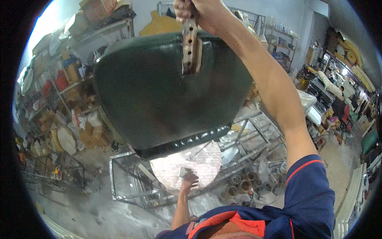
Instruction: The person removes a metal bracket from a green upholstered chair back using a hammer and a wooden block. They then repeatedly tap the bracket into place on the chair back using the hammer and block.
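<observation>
A large dark green padded chair backrest (167,91) hangs in front of me, its lower edge gathered into tufts. A flat metal bar with a row of holes (190,49) stands up along its upper part. My right hand (203,14), raised at the top edge of the view, has its fingers wrapped round the bar's upper end. Lower down, my left hand (190,181) is open with its fingers apart, over a round pale tabletop (211,163). Beside its fingers is a small grey-white block (184,171); whether they touch, I cannot tell.
A metal frame (112,179) stands around and below the round top. Several cans (244,186) cluster on the floor to the right. Cluttered shelves (71,85) line the left, a shelf rack (282,38) stands at the back, and stacked goods (318,91) fill the right.
</observation>
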`<action>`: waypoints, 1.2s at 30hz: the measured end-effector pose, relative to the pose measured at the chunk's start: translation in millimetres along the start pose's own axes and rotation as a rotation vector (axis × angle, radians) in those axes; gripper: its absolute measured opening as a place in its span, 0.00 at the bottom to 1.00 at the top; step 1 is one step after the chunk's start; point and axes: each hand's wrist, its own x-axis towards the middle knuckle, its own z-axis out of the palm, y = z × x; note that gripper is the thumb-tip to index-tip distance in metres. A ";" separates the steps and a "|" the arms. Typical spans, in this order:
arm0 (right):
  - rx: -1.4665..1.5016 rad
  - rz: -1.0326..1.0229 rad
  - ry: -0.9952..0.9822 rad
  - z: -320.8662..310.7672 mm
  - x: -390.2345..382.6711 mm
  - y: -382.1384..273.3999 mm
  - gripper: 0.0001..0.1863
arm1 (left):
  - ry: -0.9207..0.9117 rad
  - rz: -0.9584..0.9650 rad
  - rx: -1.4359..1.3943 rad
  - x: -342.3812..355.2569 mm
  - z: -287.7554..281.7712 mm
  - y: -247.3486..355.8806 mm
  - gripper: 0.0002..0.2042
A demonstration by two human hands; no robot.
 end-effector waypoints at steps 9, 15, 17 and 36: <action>-0.384 -0.009 -0.028 -32.6 -14.5 -5.7 0.23 | -0.056 0.798 0.656 -178.1 60.6 300.4 0.21; -0.368 0.105 -0.127 -20.2 -29.0 -9.1 0.27 | 0.221 1.653 1.021 -293.5 132.0 452.2 0.19; -0.404 0.098 -0.125 -29.1 -31.9 0.4 0.30 | 0.399 1.746 1.174 -302.2 163.3 490.5 0.23; -0.406 0.104 -0.156 -23.8 -21.6 1.0 0.27 | 0.613 1.080 2.193 -255.4 240.4 632.2 0.50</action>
